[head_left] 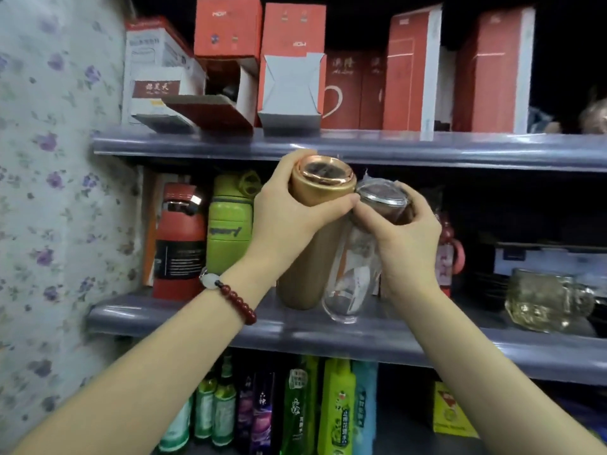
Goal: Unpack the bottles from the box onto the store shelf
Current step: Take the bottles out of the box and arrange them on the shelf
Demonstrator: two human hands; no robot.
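The left hand (pixel 285 211), a red bead bracelet (pixel 235 298) on its wrist, is wrapped around the upper part of a gold metal bottle (pixel 308 257) whose base rests near the front edge of the middle shelf (pixel 184 318). Just beside it on the right, touching it, the right hand (pixel 405 238) grips the lid end of a clear glass bottle (pixel 353 274), tilted, its base also at that front edge. A red bottle (pixel 182 241) and a green bottle (pixel 230 224) stand toward the shelf's left end.

A matt gold bottle (pixel 308 244) with a polished coppery metal rim is seen; the clear bottle (pixel 353 274) looks like glossy glass; the shelf edge (pixel 328 333) is covered in shiny plastic; cardboard boxes (pixel 292 64) appear matt.
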